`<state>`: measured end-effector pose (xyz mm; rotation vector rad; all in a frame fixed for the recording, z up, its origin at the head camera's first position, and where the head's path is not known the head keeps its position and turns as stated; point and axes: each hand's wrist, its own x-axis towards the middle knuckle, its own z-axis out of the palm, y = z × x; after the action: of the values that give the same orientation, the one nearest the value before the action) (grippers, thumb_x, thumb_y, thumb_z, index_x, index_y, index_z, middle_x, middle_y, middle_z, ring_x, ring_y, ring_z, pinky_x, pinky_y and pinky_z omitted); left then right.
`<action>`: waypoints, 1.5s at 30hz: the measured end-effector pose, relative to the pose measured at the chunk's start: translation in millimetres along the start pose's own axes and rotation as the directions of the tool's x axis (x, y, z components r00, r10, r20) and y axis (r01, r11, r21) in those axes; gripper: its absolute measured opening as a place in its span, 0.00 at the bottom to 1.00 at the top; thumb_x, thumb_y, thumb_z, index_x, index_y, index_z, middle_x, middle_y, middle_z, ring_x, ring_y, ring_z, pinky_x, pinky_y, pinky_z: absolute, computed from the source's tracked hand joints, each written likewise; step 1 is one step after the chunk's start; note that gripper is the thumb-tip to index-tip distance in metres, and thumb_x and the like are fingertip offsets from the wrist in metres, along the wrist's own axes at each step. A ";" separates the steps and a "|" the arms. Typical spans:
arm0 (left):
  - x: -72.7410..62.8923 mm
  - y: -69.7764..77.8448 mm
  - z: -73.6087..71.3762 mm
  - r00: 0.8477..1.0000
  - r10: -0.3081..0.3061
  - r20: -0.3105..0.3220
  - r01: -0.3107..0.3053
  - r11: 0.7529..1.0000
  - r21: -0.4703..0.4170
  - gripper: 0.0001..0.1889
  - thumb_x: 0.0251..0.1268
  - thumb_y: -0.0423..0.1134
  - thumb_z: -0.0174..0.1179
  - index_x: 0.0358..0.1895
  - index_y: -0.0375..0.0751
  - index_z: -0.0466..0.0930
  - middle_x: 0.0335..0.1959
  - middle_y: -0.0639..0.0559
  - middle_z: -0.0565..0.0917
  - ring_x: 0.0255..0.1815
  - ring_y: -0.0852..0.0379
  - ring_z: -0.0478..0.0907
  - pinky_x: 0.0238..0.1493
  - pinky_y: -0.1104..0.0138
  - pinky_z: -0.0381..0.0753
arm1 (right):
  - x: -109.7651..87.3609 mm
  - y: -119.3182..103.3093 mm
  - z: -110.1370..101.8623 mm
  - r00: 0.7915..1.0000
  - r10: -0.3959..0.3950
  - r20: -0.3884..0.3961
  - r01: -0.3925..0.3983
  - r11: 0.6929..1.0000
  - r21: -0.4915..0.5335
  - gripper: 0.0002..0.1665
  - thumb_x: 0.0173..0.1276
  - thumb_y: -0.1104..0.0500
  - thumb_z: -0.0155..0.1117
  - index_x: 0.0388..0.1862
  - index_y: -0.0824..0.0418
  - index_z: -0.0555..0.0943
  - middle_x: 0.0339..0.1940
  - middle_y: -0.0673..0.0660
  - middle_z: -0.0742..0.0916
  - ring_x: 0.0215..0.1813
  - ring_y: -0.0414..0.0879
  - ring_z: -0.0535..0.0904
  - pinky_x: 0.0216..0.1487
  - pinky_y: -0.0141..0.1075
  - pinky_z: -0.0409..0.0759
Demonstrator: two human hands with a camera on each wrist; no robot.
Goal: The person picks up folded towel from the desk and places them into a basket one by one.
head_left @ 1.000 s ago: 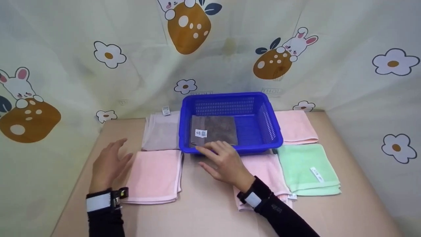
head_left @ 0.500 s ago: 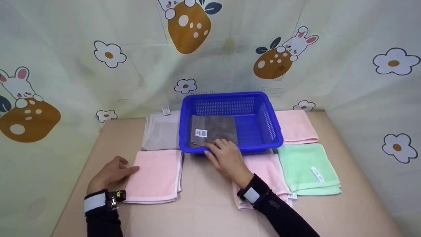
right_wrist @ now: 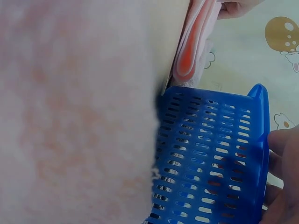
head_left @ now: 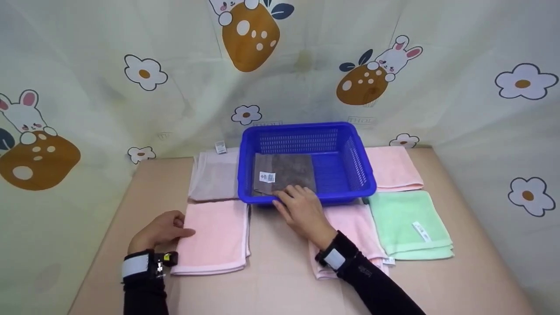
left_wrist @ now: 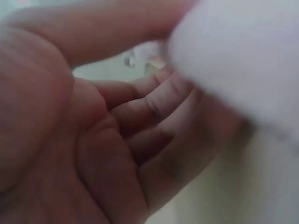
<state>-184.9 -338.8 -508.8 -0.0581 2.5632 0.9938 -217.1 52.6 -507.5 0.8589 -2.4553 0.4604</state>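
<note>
In the head view my left hand (head_left: 159,229) pinches the left edge of a folded pink towel (head_left: 214,236), thumb on top and fingers under it. The left wrist view shows this towel (left_wrist: 247,46) as a pale blur between thumb and fingers. My right hand (head_left: 304,216) grips the front rim of a blue plastic basket (head_left: 302,142), fingers over the rim and thumb outside. A folded brown towel (head_left: 291,168) with a white label lies in the basket's left part. In the right wrist view the fingers (right_wrist: 275,140) hook over the slotted basket wall (right_wrist: 201,140).
A folded grey towel (head_left: 214,175) lies left of the basket. To the right are a pink towel (head_left: 393,168) and a green towel (head_left: 409,223). Another pink towel (head_left: 352,229) lies under my right forearm. A patterned curtain (head_left: 183,109) closes off the table's back and sides.
My left hand has come down onto the left pink towel, taken its edge and shifted it slightly right and toward me. My right hand has settled on the basket rim; the basket stays put.
</note>
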 end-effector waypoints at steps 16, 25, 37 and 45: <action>9.1 38.0 39.3 0.989 0.037 0.146 -0.022 0.994 -0.104 0.21 0.54 0.35 0.75 0.48 0.29 0.78 0.35 0.44 0.83 0.24 0.56 0.82 0.30 0.63 0.86 | -1.7 1.5 -0.7 1.000 -0.011 0.001 0.011 1.000 -0.003 0.17 0.80 0.47 0.57 0.54 0.52 0.87 0.41 0.50 0.87 0.46 0.47 0.83 0.47 0.40 0.80; 7.6 45.8 52.1 0.973 0.078 0.216 -0.049 0.989 -0.137 0.23 0.54 0.34 0.76 0.50 0.28 0.78 0.37 0.45 0.82 0.25 0.56 0.83 0.30 0.63 0.87 | -1.9 2.7 -0.3 1.000 -0.005 0.025 0.005 1.000 0.006 0.17 0.80 0.47 0.57 0.55 0.52 0.87 0.42 0.51 0.87 0.46 0.48 0.83 0.47 0.40 0.80; 15.1 65.3 74.4 0.949 0.154 0.275 -0.120 0.984 -0.135 0.17 0.54 0.36 0.75 0.41 0.35 0.78 0.27 0.52 0.79 0.21 0.60 0.78 0.27 0.69 0.81 | -1.8 2.7 -0.4 0.999 0.000 0.032 -0.002 0.999 0.048 0.16 0.81 0.47 0.56 0.54 0.52 0.87 0.42 0.50 0.87 0.47 0.47 0.83 0.47 0.40 0.81; 20.1 63.5 80.0 0.917 0.119 0.382 -0.003 0.957 -0.290 0.18 0.70 0.49 0.66 0.39 0.34 0.84 0.21 0.54 0.84 0.18 0.62 0.80 0.25 0.68 0.85 | -0.9 2.8 -2.6 0.998 0.006 0.055 -0.009 0.998 0.057 0.16 0.80 0.48 0.57 0.54 0.53 0.87 0.42 0.50 0.87 0.46 0.47 0.83 0.47 0.40 0.81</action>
<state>-187.3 -236.8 -529.4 0.1349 2.0529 1.2502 -217.5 56.2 -506.3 0.8967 -2.5071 0.5187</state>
